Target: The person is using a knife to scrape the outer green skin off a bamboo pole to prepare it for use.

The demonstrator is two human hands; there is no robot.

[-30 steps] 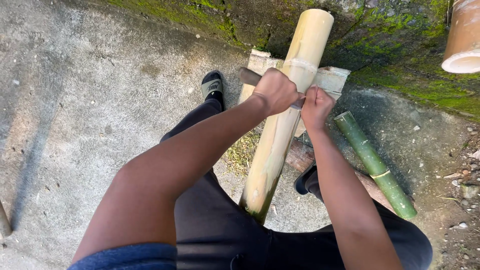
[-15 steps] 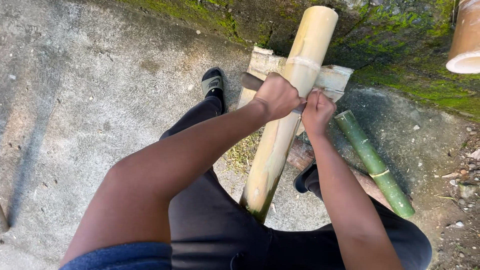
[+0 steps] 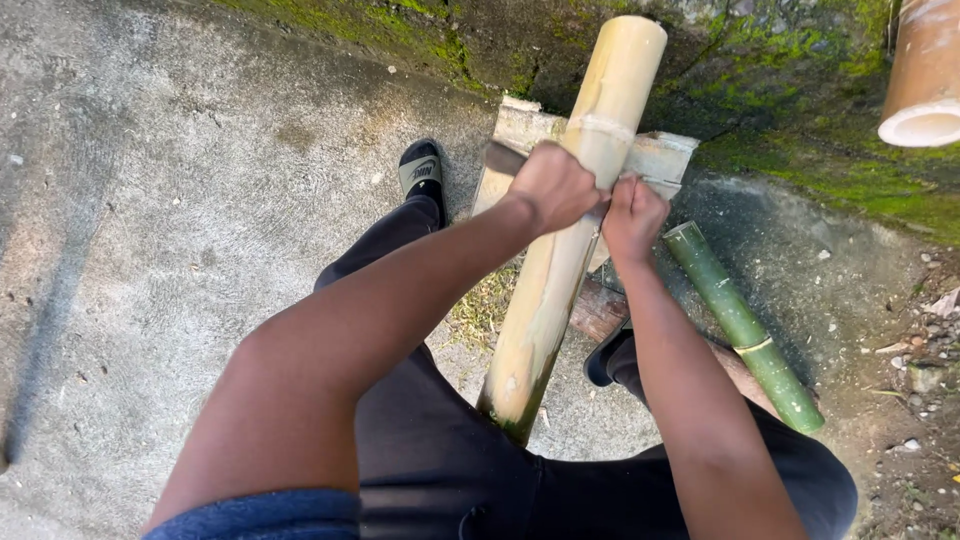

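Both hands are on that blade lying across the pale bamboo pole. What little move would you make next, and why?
Probably draw the blade a short way down the pale yellow bamboo pole toward the body. The left hand and right hand grip it on either side of the pole, just below a node ring, and the pole leans on a pale block, its lower end near the lap.

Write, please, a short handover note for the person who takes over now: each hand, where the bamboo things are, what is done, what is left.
Left hand: closed on one end of a blade tool laid across the pale bamboo pole.
Right hand: closed on the tool's other end, at the pole's right side.
The pole leans from between the legs up onto a wooden block.
A green bamboo piece lies on the ground at the right.
Done: the pole's surface looks pale and scraped.
Left: how far the scraping has gone, I cannot tell.
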